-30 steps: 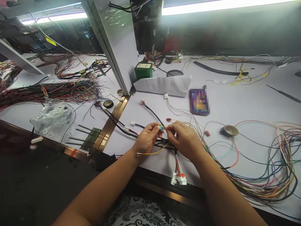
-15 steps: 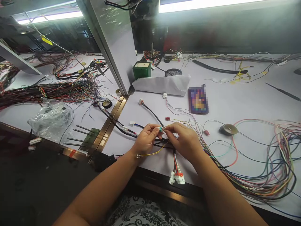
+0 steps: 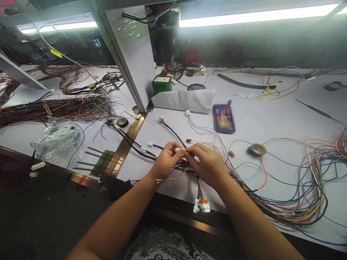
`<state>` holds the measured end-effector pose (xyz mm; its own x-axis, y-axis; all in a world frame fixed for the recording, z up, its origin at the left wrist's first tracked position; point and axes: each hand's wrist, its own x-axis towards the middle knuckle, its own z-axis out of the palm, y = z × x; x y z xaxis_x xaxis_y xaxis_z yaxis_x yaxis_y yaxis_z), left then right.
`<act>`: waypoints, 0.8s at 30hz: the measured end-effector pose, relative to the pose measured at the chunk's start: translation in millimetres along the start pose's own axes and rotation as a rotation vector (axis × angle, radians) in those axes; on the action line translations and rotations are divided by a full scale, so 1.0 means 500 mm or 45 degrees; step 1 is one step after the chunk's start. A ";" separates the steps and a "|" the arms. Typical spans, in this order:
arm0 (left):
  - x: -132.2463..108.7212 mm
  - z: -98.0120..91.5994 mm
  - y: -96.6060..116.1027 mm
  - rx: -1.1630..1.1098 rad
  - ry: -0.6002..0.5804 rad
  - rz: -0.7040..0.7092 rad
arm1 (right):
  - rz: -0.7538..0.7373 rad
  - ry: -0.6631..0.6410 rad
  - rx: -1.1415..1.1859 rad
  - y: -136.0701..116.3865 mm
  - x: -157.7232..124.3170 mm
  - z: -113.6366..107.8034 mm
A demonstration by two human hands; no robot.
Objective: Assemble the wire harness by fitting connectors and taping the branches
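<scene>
My left hand [image 3: 168, 159] is closed, with a small white connector [image 3: 178, 149] pinched between thumb and fingers. Right against it, the fingers of my right hand [image 3: 207, 164] are pinched on a thin wire at the connector; the wire's tip is hidden by my fingers. A yellow wire pair [image 3: 170, 178] with bare metal terminals runs out below my left hand, over the wrist. Under both hands passes a black-sleeved cable harness [image 3: 173, 130]. Its branch with white and orange connectors [image 3: 202, 206] hangs at the table's front edge.
A bundle of coloured wires [image 3: 311, 213] sweeps across the right side, by a tape roll [image 3: 257, 149]. Left are a green board with metal rods [image 3: 103, 162], a plastic bag [image 3: 55, 139] and another tape roll [image 3: 123, 122]. Behind stands a green box [image 3: 162, 85].
The view has tilted up a little. In my left hand the connector now shows white where a teal part showed before. Both hands stay together over the harness.
</scene>
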<state>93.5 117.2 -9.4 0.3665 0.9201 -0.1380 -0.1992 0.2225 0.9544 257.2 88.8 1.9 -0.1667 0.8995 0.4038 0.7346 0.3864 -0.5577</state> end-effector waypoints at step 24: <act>0.016 0.014 0.158 1.146 -0.153 0.409 | 0.090 -0.312 -0.147 -0.007 0.007 -0.026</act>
<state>87.0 140.2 66.9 0.5165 0.8438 0.1459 0.4472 -0.4111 0.7943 262.7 87.8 14.6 -0.2564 0.9512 0.1716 0.8178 0.3082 -0.4861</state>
